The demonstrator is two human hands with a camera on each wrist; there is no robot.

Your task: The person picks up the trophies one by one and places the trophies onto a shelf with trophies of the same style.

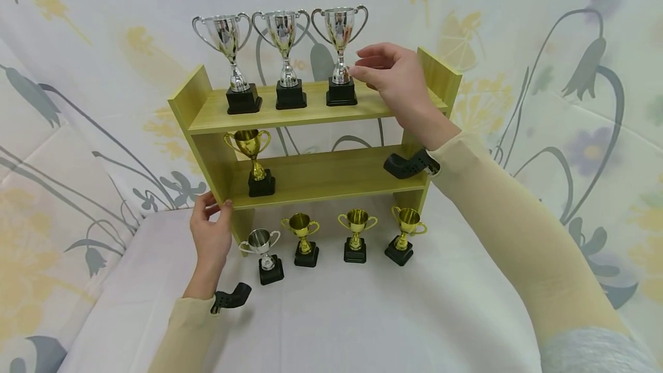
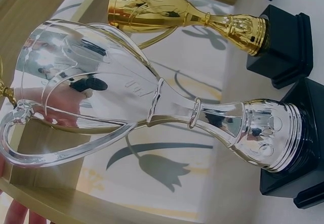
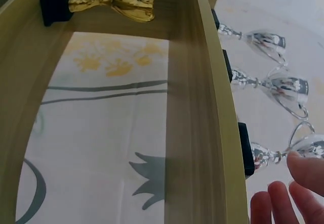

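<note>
Yellowish wood, that's the shelf (image 1: 331, 174) all this is happening on. Going by the head view, three silver trophies (image 1: 283, 33) stand upright in a row on the top board. The right hand (image 1: 401, 79) is up at the right-most one, thumb tip right by the stem, other fingers loosely bent and not wrapped round it. Can't tell if the thumb actually touches. The left hand (image 1: 211, 235) grips the side panel low on its left end. One gold trophy (image 1: 256, 168) stands at the left of the middle board, and the white tabletop (image 1: 362, 315) has a fourth silver trophy (image 1: 270, 266) plus three gold cups (image 1: 357, 220).

Left wrist view: that fourth silver one fills most of it, a gold cup just beside, and a bit of the left hand's fingers by the panel edge. Tbh I'd watch that forearm, since a careless swing could clip the silver one.

Right wrist view: the thumb overlaps the nearest silver trophy, with a clear gap between thumb and fingers. Looks to me like placing or tidying the row. If so, I'd nudge low, at the stem or base, never the handles, check the base sits flat, then draw the hand straight off sideways. A steady hold on the panel should stop the shelf shifting.
</note>
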